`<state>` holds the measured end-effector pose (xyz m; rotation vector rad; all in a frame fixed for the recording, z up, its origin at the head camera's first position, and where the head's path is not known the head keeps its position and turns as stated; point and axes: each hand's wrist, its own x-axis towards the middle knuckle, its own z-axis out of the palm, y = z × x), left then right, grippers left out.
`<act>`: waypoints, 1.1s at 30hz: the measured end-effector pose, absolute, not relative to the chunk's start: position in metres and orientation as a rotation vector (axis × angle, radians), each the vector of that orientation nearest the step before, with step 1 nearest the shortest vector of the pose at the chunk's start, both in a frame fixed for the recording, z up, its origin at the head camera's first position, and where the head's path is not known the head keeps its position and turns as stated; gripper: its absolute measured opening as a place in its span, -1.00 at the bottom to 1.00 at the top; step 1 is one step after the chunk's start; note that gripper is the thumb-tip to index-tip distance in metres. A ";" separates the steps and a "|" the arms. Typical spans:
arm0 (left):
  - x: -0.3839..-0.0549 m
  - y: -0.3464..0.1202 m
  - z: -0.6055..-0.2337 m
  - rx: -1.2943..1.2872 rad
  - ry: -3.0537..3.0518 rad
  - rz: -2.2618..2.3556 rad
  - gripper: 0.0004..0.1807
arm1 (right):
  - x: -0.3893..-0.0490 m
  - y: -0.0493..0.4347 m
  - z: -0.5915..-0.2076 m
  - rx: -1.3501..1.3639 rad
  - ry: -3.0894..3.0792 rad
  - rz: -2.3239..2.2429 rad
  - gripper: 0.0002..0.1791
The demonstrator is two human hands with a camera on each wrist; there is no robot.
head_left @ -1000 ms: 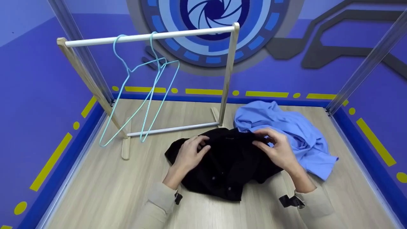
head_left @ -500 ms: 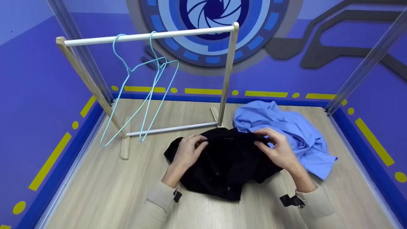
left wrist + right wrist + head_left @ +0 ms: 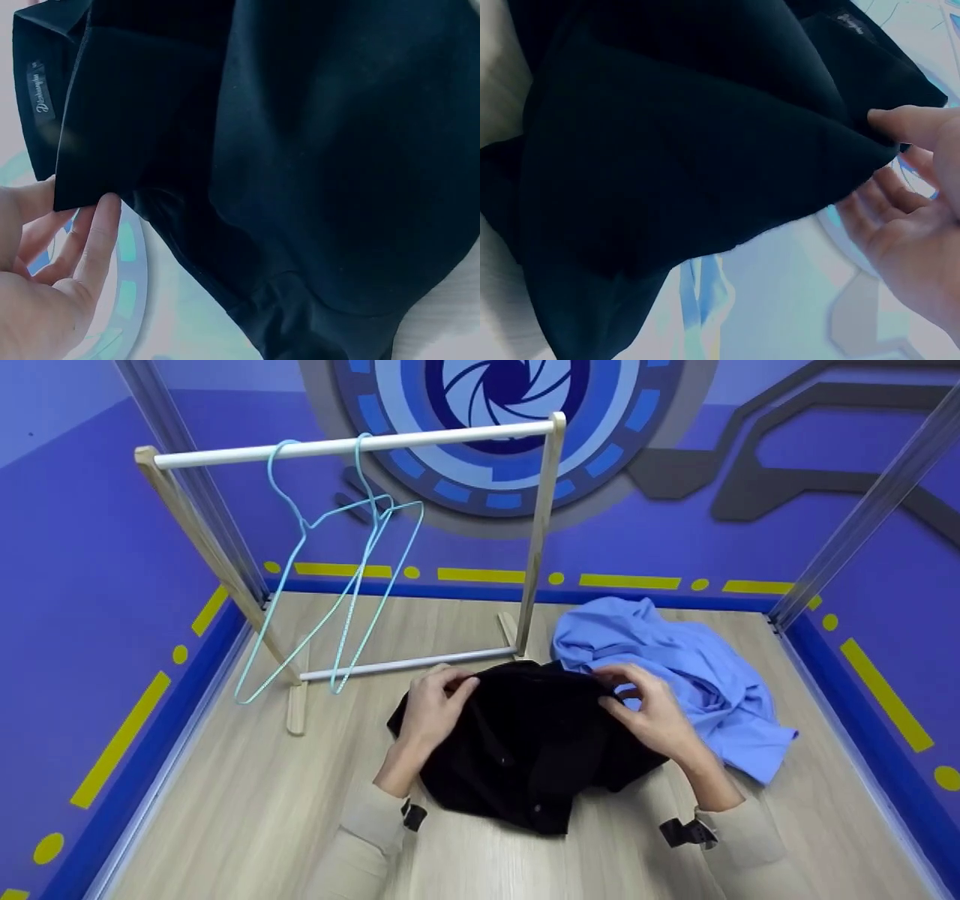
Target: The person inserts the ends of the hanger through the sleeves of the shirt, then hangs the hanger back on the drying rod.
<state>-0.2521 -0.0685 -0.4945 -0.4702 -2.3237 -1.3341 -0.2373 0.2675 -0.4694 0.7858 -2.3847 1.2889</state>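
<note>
A black shirt with a few small buttons lies bunched on the wooden floor. My left hand pinches its upper left edge, near the collar. At the opposite upper corner, my right hand holds the cloth between thumb and fingers. The top edge stretches between both hands, raised from the floor. In the left wrist view, a collar label shows inside the neck, and fingertips grip the collar's lower corner. From the right wrist, the thumb presses on the fabric while the other fingers sit underneath.
Behind the shirt, to the left, stands a clothes rack of wood and white bars. Two light-blue wire hangers hang from its top bar. A crumpled blue garment lies at the right, bordering the black one. Purple walls enclose the floor.
My left hand has shifted left and slightly up along the shirt's top edge, which now looks straighter. The right hand stays almost in place.
</note>
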 end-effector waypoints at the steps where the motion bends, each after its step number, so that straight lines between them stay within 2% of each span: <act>1: -0.252 -0.069 -0.494 -0.458 -2.323 -1.337 -0.87 | -0.238 0.268 -0.471 0.763 -2.410 1.282 -0.53; 8: -0.254 -0.075 -0.493 -0.390 -2.299 -1.356 -0.87 | -0.236 0.280 -0.482 0.759 -2.631 1.250 -0.55; 14: -0.256 -0.079 -0.492 -0.351 -2.299 -1.367 -0.89 | -0.231 0.295 -0.489 0.877 -2.844 1.184 -0.14; 17: -0.257 -0.081 -0.490 -0.333 -2.291 -1.361 -0.89 | -0.230 0.302 -0.490 0.913 -2.913 1.133 -0.05; 24: -0.258 -0.085 -0.487 -0.287 -2.257 -1.354 -0.90 | -0.226 0.314 -0.489 0.979 -3.015 1.054 -0.15; 27: -0.258 -0.087 -0.487 -0.266 -2.249 -1.364 -0.91 | -0.225 0.316 -0.489 0.926 -3.066 1.035 -0.23; 33: -0.259 -0.088 -0.485 -0.245 -2.231 -1.396 -0.89 | -0.225 0.316 -0.493 0.728 -3.127 0.910 -0.63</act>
